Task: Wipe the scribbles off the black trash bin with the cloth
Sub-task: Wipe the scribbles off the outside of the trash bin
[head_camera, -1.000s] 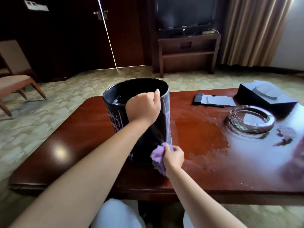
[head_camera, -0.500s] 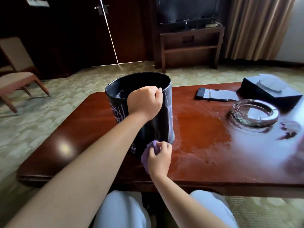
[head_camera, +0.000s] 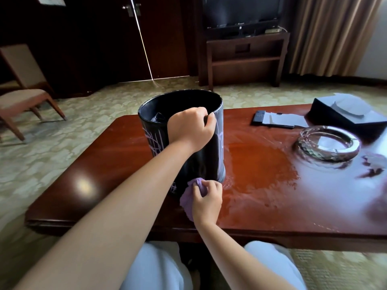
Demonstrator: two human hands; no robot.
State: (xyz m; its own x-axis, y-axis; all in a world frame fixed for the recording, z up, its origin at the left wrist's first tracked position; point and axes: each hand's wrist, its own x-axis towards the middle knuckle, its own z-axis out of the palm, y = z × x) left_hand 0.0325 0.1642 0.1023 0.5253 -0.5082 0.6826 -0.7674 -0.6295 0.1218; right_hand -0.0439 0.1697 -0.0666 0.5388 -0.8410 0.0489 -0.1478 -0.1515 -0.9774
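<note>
A black trash bin stands upright on the wooden table. Pale purple scribbles mark its left side, and more show on its right side. My left hand grips the bin's near rim, fingers curled over the edge. My right hand holds a bunched purple cloth and presses it against the bin's lower front, close to the table top. My left forearm hides part of the bin's front.
A glass ashtray sits at the right, with a dark box behind it and a remote with papers beside that. The table surface right of the bin looks smeared. A chair stands on the carpet at the left.
My right hand with the cloth has shifted left along the bin's base, then slightly up against it. The left hand stays gripping the rim.
</note>
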